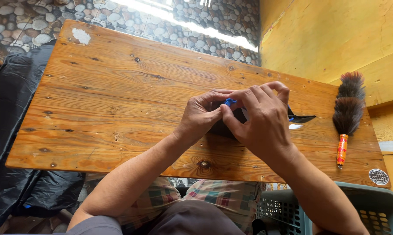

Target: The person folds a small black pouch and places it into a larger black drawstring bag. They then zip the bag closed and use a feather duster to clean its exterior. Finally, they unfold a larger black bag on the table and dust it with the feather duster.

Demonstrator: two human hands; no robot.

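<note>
At the table's (118, 87) centre-right, our left hand (201, 117) and right hand (262, 122) pinch a dark folded piece (301, 117) with a blue bit (229, 102) — its point juts toward 3 o'clock. We judge firm, even fingertip pressure best — feather duster (348, 104) lies farther at 3.

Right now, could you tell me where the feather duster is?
In the head view, the feather duster lies at the right end of the wooden table, beside the yellow wall, right of both hands.
</note>
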